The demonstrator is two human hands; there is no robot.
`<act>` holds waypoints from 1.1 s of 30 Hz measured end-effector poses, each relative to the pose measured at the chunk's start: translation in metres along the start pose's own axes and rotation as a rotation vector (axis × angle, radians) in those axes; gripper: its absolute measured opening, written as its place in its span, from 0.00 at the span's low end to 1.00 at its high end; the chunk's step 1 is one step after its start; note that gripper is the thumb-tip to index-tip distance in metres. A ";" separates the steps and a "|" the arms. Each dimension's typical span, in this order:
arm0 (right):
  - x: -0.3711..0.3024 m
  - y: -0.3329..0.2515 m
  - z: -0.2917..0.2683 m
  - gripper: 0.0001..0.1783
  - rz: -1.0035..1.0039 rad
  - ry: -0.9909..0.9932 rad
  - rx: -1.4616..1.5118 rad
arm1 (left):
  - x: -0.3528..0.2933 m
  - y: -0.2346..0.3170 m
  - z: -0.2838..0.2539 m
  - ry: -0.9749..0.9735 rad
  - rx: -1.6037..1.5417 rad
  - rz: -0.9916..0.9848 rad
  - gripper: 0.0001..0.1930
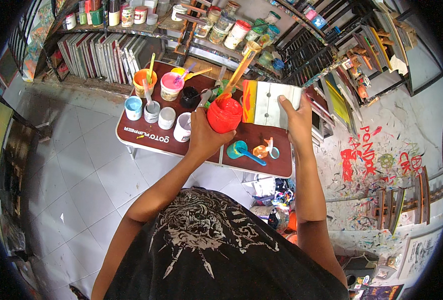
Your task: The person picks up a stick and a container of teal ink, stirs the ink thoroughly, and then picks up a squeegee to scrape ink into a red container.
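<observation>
My left hand [206, 132] is wrapped round a jar of red paint [224, 116], raised over the small brown table [201, 153]. A wooden stick [240, 69], smeared with orange-red, leans up out of the jar. On the other side, my right hand [297, 116] grips a flat white panel [269, 102] by its right edge, thumb on top. A band of yellow and orange runs down the panel's left side, close to the red jar. A few dark dots and lines mark its white face.
Cups of orange paint [142, 81], pink paint [171, 87] and light blue paint [133, 107] stand at the table's left. A teal cup with a blue stick [251, 156] sits front right. Shelves with several jars [219, 31] and stacked frames [99, 57] line the back.
</observation>
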State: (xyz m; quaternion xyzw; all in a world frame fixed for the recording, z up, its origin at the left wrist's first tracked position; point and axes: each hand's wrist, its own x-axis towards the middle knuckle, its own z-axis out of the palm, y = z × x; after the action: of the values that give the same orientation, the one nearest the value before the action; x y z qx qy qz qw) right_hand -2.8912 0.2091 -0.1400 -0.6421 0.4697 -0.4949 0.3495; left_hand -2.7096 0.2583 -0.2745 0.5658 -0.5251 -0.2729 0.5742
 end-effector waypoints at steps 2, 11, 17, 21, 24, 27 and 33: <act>0.001 -0.001 0.003 0.14 -0.020 0.011 -0.060 | 0.000 0.001 0.000 0.005 0.016 0.020 0.41; -0.001 0.002 0.004 0.16 -0.062 -0.137 -0.355 | 0.001 -0.005 -0.006 0.032 0.067 -0.028 0.37; -0.005 -0.002 -0.011 0.18 -0.184 -0.295 -0.612 | 0.006 -0.013 -0.011 0.081 0.047 -0.020 0.36; 0.002 -0.010 -0.020 0.18 -0.204 -0.246 -0.621 | 0.006 -0.008 -0.014 0.091 0.085 -0.015 0.35; 0.004 -0.019 -0.013 0.16 -0.161 -0.184 -0.435 | 0.007 -0.008 -0.014 0.082 0.042 -0.027 0.35; 0.005 -0.022 0.000 0.16 -0.156 -0.169 -0.430 | 0.006 -0.008 -0.011 0.047 -0.021 -0.049 0.36; 0.007 0.001 -0.007 0.19 -0.193 -0.302 -0.513 | 0.006 -0.013 -0.010 -0.017 -0.057 -0.007 0.35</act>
State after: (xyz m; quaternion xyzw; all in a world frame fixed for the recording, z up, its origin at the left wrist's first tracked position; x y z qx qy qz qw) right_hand -2.8980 0.2022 -0.1363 -0.8173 0.4590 -0.2899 0.1934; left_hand -2.6952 0.2535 -0.2832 0.5487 -0.5199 -0.2945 0.5847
